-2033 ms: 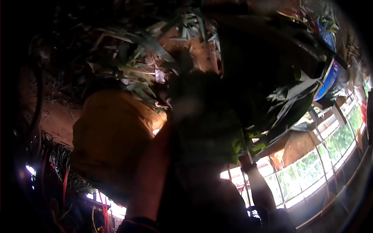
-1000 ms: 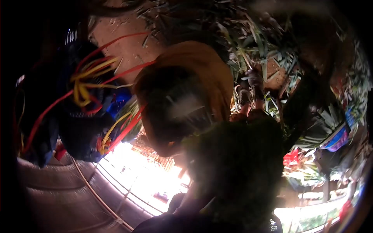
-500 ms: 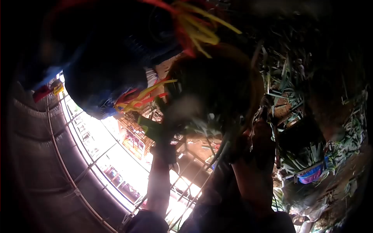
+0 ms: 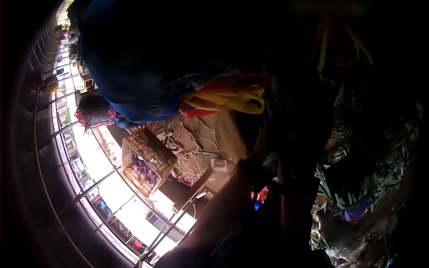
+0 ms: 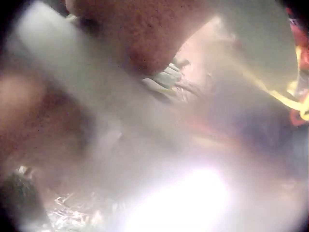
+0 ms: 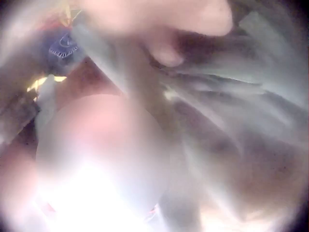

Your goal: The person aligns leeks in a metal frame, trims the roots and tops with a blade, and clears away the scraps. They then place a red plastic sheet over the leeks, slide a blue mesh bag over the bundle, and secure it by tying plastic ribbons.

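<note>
Long green leaves (image 4: 270, 161) lie in deep shadow between both hands in the head view. My left hand (image 4: 251, 173) reaches them from the lower left, and the left wrist view shows blurred skin (image 5: 140, 34) curved beside a broad pale leaf (image 5: 72, 58). My right hand (image 4: 288, 178) is mostly lost in the dark. In the right wrist view its fingers (image 6: 164, 19) curl over a spread of long leaves (image 6: 231, 92). Red and yellow strips (image 4: 228, 100) hang from a dark blue cloth (image 4: 129, 85) just above the hands. Glare covers the lower part of both wrist views.
A slatted yellowish crate (image 4: 149, 161) with purple stuff inside stands at left centre. Cut leaves (image 4: 196, 143) litter the ground near it. Beyond runs a bright metal-barred opening (image 4: 107, 187). On the right, more leaves surround a blue and purple bag (image 4: 357, 210).
The head view has swung left, bringing the crate and the blue cloth with its strips closer to the middle. The hands, apart half a second ago, are now near each other; the yellowish-brown rounded thing is out of clear sight.
</note>
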`<state>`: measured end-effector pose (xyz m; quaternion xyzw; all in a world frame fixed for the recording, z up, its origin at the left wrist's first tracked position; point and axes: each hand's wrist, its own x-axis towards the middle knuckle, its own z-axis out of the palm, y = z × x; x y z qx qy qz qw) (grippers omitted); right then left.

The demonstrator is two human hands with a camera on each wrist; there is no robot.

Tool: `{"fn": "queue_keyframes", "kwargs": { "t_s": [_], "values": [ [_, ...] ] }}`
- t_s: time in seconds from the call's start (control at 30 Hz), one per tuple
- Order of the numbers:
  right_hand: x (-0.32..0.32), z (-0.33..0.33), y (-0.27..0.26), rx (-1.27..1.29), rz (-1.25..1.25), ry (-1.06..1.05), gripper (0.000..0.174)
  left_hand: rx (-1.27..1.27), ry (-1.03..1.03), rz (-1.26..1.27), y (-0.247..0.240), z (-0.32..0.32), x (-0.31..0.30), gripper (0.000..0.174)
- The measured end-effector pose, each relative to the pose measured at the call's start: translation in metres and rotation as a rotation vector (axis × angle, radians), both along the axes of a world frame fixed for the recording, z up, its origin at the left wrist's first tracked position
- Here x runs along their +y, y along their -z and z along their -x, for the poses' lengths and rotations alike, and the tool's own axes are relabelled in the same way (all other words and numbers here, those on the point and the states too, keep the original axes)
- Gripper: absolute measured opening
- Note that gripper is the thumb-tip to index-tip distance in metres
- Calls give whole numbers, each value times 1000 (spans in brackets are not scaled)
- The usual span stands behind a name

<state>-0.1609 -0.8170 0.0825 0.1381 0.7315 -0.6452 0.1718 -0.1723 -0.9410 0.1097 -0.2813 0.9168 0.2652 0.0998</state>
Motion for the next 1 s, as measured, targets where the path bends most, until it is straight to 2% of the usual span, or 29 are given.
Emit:
{"fn": "queue_keyframes", "kwargs": {
  "t_s": [0.07, 0.1, 0.17, 0.2, 0.23, 0.27, 0.37, 0.43, 0.47, 0.53, 0.57, 0.6, 0.67, 0.73, 0.77, 0.83, 0.87, 0.93, 0.97, 1.0],
  "values": [
    [-3, -15, 2, -10, -10, 20, 38, -75, 24, -61, -23, -23, -23, 50],
    [-8, -15, 4, 1, -10, 39, 38, -489, 68, -316, -112, 15, -73, 53],
    [-11, -23, 5, 18, -24, 68, 38, -158, -38, -114, -113, -10, -106, 39],
    [-14, -29, 6, 23, -35, 76, 38, -44, -195, -83, -109, -12, -119, 35],
    [-19, -38, 5, 25, -45, 78, 38, 122, -226, 77, -76, -21, -135, 33],
    [-20, -44, 6, 34, -61, 87, 38, 143, -217, 54, -49, -34, -141, 33],
    [-27, -58, 1, 32, -86, 83, 38, 306, -91, 233, 23, -71, -148, 31],
    [-29, -61, 1, 27, -90, 86, 38, 393, -14, 379, 38, -91, -154, 31],
    [-31, -61, 1, 20, -93, 86, 38, 386, -16, 377, 17, -94, -155, 31],
    [-34, -63, -1, 17, -89, 78, 38, 186, -46, -48, -57, -79, -155, 27],
    [-38, -65, -2, 15, -87, 71, 38, 92, -104, -136, -83, -78, -150, 24],
    [-41, -63, -3, 13, -87, 67, 38, -3, -163, -224, -106, -81, -141, 22],
    [-54, -67, -2, 1, -80, 45, 38, -60, -432, -441, -148, -106, -120, 20],
    [-68, -67, 0, 6, -84, 27, 38, 251, -160, -400, -119, -164, -110, 17],
    [-73, -65, 2, 9, -81, 22, 38, 259, -156, -405, -136, -154, -115, 17],
    [-71, -60, 5, 11, -71, 17, 38, 106, 223, 65, -174, -149, -119, 19],
    [-71, -58, 7, 19, -65, 18, 38, 112, 225, 65, -169, -151, -118, 19],
    [-74, -58, 11, 22, -55, 3, 38, -31, 81, -124, -154, -157, -110, 18],
    [-75, -61, 13, 18, -56, -9, 38, -33, 84, -137, -149, -160, -105, 18],
    [-75, -66, 16, 8, -63, -26, 38, 97, -354, -570, -146, -164, -98, 18]
  ]
}}
